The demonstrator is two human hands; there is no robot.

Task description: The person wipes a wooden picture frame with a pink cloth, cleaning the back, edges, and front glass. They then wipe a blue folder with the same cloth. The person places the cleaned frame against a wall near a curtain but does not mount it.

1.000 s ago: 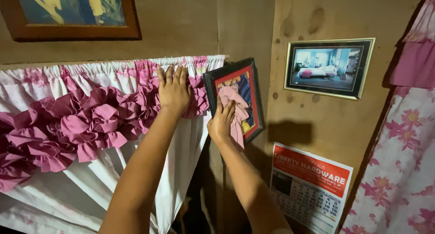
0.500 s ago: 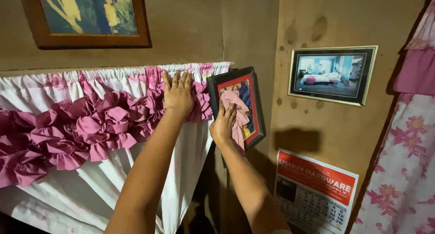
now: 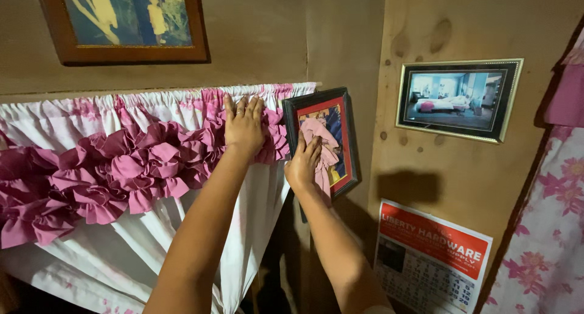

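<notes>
Plywood and brown board walls meeting at a corner, hung with 3 pictures. Stretched across the left wall: white curtain (image 3: 91, 113) with a band of pink ruffles (image 3: 121, 174). Above it, wooden-framed picture (image 3: 128, 22). On the right wall, dark-framed bedroom photo (image 3: 457, 99), and below that a red-and-white calendar (image 3: 432, 259). At the far right edge, flowered pink fabric (image 3: 547, 241).

Left hand (image 3: 244, 127) spread flat, fingers together and pointing up, pressed against the ruffles near the curtain's end; holding nothing, only bracing. Right hand (image 3: 302, 166) closed around a pink cloth (image 3: 321, 145), pressing it onto the glass of a small dark frame with a red border (image 3: 340, 138). Frame sitting right in the corner between curtain end and plywood, tilted, lower right corner swung outward.

Likely risks: frame already askew, so a hard sideways rub could swing it further or lift it off whatever holds it; fastening not visible, so strength impossible to judge. Glass could crack on a fall. Weight leaned through the left palm could drag the curtain down along its top edge. Cloth tail hanging loose could snag the frame's edge.
</notes>
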